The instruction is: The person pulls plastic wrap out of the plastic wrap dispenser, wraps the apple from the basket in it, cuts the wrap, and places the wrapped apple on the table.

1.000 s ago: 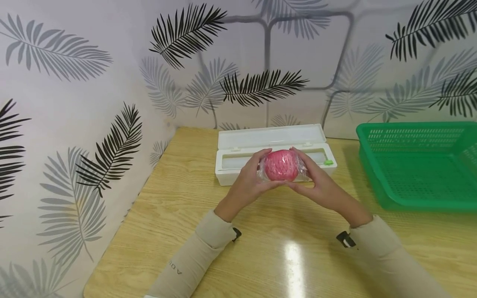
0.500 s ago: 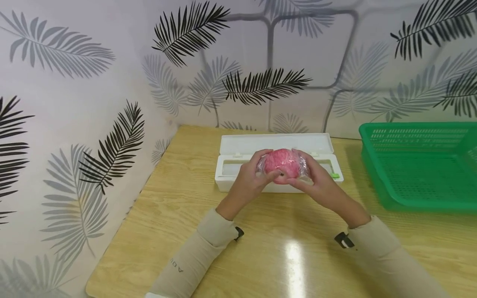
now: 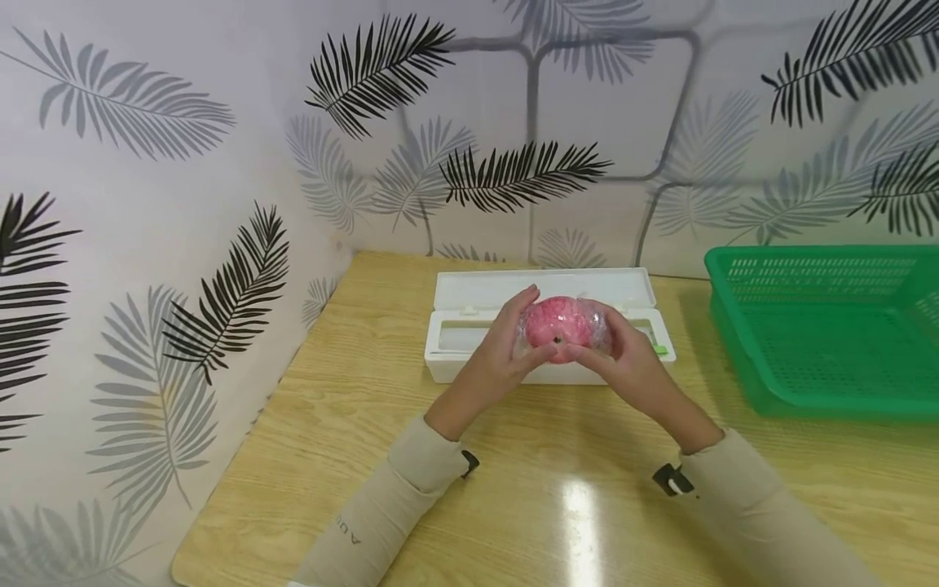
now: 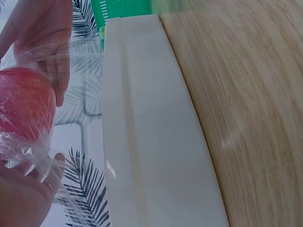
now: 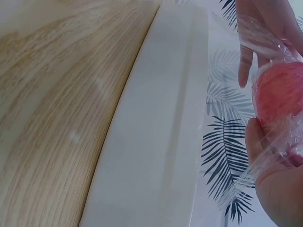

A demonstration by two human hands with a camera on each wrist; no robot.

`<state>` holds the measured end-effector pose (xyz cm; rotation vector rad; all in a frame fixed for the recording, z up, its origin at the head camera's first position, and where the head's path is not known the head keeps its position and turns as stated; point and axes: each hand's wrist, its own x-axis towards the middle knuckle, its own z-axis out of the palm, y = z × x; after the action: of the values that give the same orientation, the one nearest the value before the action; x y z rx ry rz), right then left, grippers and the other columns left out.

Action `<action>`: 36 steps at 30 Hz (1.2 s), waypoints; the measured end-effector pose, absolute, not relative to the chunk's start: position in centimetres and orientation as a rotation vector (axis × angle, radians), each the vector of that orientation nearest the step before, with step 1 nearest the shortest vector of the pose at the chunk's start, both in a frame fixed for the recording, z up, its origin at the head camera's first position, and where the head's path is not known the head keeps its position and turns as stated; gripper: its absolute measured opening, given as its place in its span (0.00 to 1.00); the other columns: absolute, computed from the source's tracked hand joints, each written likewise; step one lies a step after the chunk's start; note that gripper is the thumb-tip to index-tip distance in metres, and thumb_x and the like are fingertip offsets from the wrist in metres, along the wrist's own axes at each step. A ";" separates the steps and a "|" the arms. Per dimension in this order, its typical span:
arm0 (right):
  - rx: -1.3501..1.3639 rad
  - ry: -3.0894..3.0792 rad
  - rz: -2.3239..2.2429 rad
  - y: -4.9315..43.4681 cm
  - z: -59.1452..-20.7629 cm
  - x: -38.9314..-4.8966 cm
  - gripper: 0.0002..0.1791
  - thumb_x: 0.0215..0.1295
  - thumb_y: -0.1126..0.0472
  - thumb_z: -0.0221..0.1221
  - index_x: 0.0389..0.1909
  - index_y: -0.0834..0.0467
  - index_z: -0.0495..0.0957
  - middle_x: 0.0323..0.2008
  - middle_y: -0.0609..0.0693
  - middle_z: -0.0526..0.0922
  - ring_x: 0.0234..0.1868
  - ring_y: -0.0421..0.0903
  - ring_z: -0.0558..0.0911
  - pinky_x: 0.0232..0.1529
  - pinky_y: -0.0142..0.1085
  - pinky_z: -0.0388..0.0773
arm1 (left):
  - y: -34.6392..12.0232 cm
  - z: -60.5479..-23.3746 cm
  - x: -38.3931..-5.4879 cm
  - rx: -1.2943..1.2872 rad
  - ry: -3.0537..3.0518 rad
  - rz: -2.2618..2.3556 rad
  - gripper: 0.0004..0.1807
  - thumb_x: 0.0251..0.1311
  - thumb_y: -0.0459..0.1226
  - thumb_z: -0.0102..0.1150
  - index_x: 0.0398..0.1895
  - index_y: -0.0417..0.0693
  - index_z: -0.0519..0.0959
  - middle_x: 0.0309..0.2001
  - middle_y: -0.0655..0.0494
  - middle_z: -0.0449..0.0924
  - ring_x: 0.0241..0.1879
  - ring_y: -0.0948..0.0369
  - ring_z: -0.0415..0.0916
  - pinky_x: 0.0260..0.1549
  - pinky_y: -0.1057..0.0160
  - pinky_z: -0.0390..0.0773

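A red apple (image 3: 559,324) with clear plastic film (image 3: 600,328) round it is held up between both hands, in front of a white cling film box. My left hand (image 3: 500,349) grips its left side, and my right hand (image 3: 629,359) grips the right side. Both thumbs press the near face beside the dark stem end. In the left wrist view the apple (image 4: 23,106) shows creased film bunched at its ends. Loose film (image 5: 279,151) stretches over the palm in the right wrist view. The box (image 3: 543,285) lies with its lid raised at the back; the hands cover its middle.
On the right stands a green plastic basket (image 3: 748,367) with perforated walls. A small green piece (image 3: 661,350) sits at the box's right end. The wooden table (image 3: 352,391) meets a leaf-patterned wall covering (image 3: 220,204) at the back and left.
The apple has tilted so that its dark stem end has come into view, facing me. Both thumbs have moved up onto its near face. The box's raised lid sits slightly lower in view.
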<state>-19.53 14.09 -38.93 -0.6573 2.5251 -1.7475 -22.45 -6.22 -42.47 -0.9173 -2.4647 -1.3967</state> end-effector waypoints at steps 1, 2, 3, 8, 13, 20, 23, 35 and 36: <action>-0.637 2.541 -1.743 14.0 -38.9 -19.5 0.35 0.61 0.56 0.60 0.66 0.61 0.57 0.58 0.58 0.69 0.55 0.52 0.72 0.49 0.38 0.75 | -6.2 -42.5 -22.4 -0.951 -2.444 -1.345 0.46 0.55 0.54 0.59 0.71 0.49 0.48 0.70 0.54 0.50 0.67 0.63 0.49 0.63 0.57 0.58; -0.627 2.560 -1.736 13.9 -38.9 -19.5 0.35 0.62 0.55 0.60 0.66 0.62 0.57 0.58 0.59 0.69 0.55 0.54 0.72 0.49 0.40 0.75 | -6.2 -42.5 -22.4 -0.982 -2.426 -1.296 0.47 0.54 0.51 0.62 0.71 0.49 0.48 0.71 0.54 0.48 0.68 0.63 0.46 0.64 0.58 0.56; -0.615 2.576 -1.733 13.9 -39.1 -19.7 0.35 0.62 0.55 0.59 0.66 0.62 0.57 0.58 0.59 0.69 0.55 0.54 0.72 0.50 0.42 0.75 | -6.2 -42.5 -22.4 -1.015 -2.405 -1.246 0.49 0.52 0.49 0.65 0.71 0.49 0.48 0.71 0.52 0.47 0.69 0.63 0.45 0.64 0.59 0.55; -0.571 2.628 -1.723 14.3 -40.6 -20.8 0.35 0.62 0.51 0.59 0.67 0.58 0.57 0.59 0.58 0.69 0.56 0.54 0.71 0.51 0.47 0.74 | -6.0 -42.6 -22.6 -1.091 -2.322 -1.056 0.51 0.47 0.46 0.70 0.69 0.48 0.49 0.70 0.51 0.48 0.69 0.59 0.47 0.63 0.62 0.56; -0.526 2.654 -1.719 14.6 -41.5 -21.5 0.36 0.61 0.47 0.59 0.66 0.57 0.59 0.58 0.56 0.70 0.57 0.53 0.72 0.51 0.47 0.74 | -5.8 -42.6 -22.9 -1.108 -2.284 -0.984 0.51 0.46 0.44 0.71 0.69 0.46 0.49 0.67 0.46 0.52 0.67 0.58 0.51 0.63 0.64 0.56; -0.475 2.691 -1.647 14.7 -41.2 -21.5 0.36 0.62 0.42 0.55 0.64 0.60 0.61 0.57 0.57 0.72 0.57 0.54 0.72 0.52 0.48 0.72 | -5.6 -42.7 -22.8 -1.064 -2.290 -1.055 0.49 0.44 0.43 0.73 0.67 0.46 0.53 0.61 0.52 0.61 0.61 0.63 0.60 0.60 0.67 0.61; -0.495 2.677 -1.653 14.9 -40.7 -21.4 0.33 0.67 0.43 0.50 0.64 0.61 0.62 0.58 0.58 0.72 0.59 0.55 0.71 0.54 0.50 0.70 | -5.7 -42.6 -22.7 -1.024 -2.287 -1.115 0.49 0.41 0.43 0.74 0.66 0.45 0.56 0.60 0.53 0.64 0.60 0.64 0.62 0.59 0.67 0.63; -0.510 2.667 -1.612 15.9 -40.1 -20.9 0.32 0.71 0.42 0.39 0.66 0.59 0.62 0.63 0.58 0.66 0.65 0.57 0.62 0.59 0.56 0.61 | -5.6 -42.3 -22.2 -0.816 -2.359 -1.430 0.50 0.38 0.47 0.76 0.65 0.58 0.57 0.59 0.57 0.68 0.56 0.64 0.67 0.52 0.63 0.72; -0.520 2.667 -1.625 16.0 -40.2 -20.9 0.31 0.71 0.42 0.40 0.67 0.58 0.60 0.64 0.57 0.66 0.65 0.57 0.62 0.59 0.56 0.62 | -5.6 -42.3 -22.1 -0.797 -2.366 -1.457 0.50 0.38 0.48 0.75 0.65 0.59 0.56 0.58 0.57 0.69 0.55 0.64 0.68 0.51 0.62 0.73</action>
<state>-20.87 15.97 -40.21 -0.5198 2.6674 -1.6246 -22.13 -5.62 -42.28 -0.7974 -2.3655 -1.4571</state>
